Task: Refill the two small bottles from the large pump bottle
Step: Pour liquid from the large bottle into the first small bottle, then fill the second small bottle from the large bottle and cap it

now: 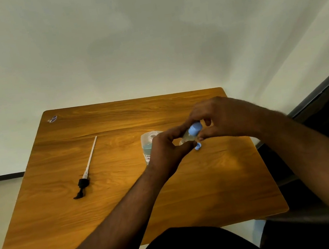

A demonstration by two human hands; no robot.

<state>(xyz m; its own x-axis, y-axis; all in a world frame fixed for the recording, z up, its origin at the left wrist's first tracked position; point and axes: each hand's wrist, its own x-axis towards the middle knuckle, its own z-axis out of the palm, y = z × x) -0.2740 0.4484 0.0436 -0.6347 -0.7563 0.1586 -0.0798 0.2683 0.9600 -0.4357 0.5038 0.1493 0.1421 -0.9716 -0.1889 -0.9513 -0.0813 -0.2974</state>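
My left hand (166, 151) grips a small clear bottle (186, 138) tilted above the table. My right hand (222, 116) pinches the bottle's blue cap (195, 129) at its top end. Just below my fingers a second small blue cap (198, 146) shows. The large bottle (147, 146), clear with blue liquid, stands open behind my left hand, partly hidden by it. Its black pump head with a long white tube (87, 172) lies flat on the left of the wooden table (127, 194). A second small bottle is not visible.
A small sticker (53, 119) sits at the table's far left corner. A pale wall rises behind the table. A dark chair or frame (326, 100) stands at the right edge, and my dark-clothed lap (188, 248) is below the near edge.
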